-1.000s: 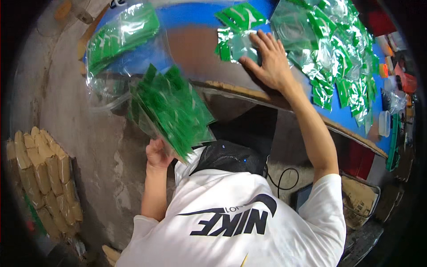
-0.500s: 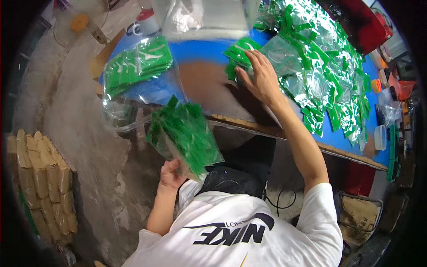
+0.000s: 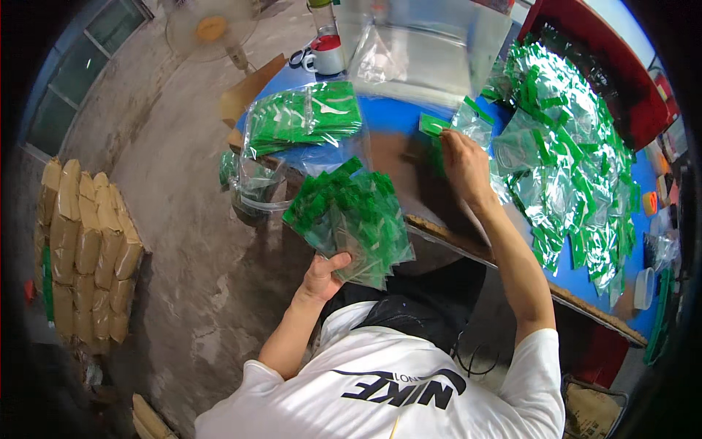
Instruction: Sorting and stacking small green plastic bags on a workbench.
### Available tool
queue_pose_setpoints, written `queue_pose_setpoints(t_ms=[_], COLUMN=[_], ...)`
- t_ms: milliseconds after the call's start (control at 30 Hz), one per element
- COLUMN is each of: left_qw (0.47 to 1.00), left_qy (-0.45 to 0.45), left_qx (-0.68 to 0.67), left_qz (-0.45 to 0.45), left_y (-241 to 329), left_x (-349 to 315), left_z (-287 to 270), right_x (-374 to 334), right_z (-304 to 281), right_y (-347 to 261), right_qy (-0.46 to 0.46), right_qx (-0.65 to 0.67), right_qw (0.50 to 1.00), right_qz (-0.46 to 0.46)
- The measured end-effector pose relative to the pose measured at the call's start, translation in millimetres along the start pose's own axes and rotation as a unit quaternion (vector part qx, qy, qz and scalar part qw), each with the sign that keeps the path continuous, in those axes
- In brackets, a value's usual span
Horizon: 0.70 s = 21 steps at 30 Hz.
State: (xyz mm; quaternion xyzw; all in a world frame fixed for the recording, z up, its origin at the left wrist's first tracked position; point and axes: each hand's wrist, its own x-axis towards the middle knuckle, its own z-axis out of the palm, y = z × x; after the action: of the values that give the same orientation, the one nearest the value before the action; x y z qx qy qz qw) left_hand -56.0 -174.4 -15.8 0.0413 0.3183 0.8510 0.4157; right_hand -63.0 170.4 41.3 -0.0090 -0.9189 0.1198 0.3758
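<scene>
At the left end of the blue tabletop (image 3: 395, 113), a large clear plastic bag (image 3: 303, 117) lies flat, apparently so its green-banded contents stay squared; off the near edge, the left hand (image 3: 324, 276) clamps a fanned sheaf of clear, green-banded plastic packets (image 3: 362, 223), thumb on top, probably to leave the far ends free. Right hand (image 3: 468, 167): fingertips narrow at a small green-banded clear packet (image 3: 433, 125), pinch or mere touch cannot be told, the glossy green-and-clear packet heap (image 3: 578, 168) filling the tabletop's right end, presumably for easy reach.
</scene>
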Motion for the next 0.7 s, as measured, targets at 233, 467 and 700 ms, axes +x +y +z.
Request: queue_pose_setpoints(t_ms=[233, 467, 700], left_qw=[0.734, 0.683, 0.872], left_qy=[-0.083, -0.196, -0.185], left_qx=[0.593, 0.655, 0.421], left_qz=[0.320, 0.256, 0.171], left_y=[23.9, 48.1, 18.7], left_x=[54.6, 146.1, 169.3], left_z=[11.7, 94.4, 64.1], right_x=[-5.0, -15.1, -47.6], right_z=[-64.2, -46.0, -18.1], right_y=[-69.3, -33.7, -42.4], right_qy=[-0.236, -0.089, -0.073], right_qx=[0.571, 0.419, 0.329], right_qw=[0.717, 0.881, 0.920], right_qz=[0.324, 0.199, 0.201])
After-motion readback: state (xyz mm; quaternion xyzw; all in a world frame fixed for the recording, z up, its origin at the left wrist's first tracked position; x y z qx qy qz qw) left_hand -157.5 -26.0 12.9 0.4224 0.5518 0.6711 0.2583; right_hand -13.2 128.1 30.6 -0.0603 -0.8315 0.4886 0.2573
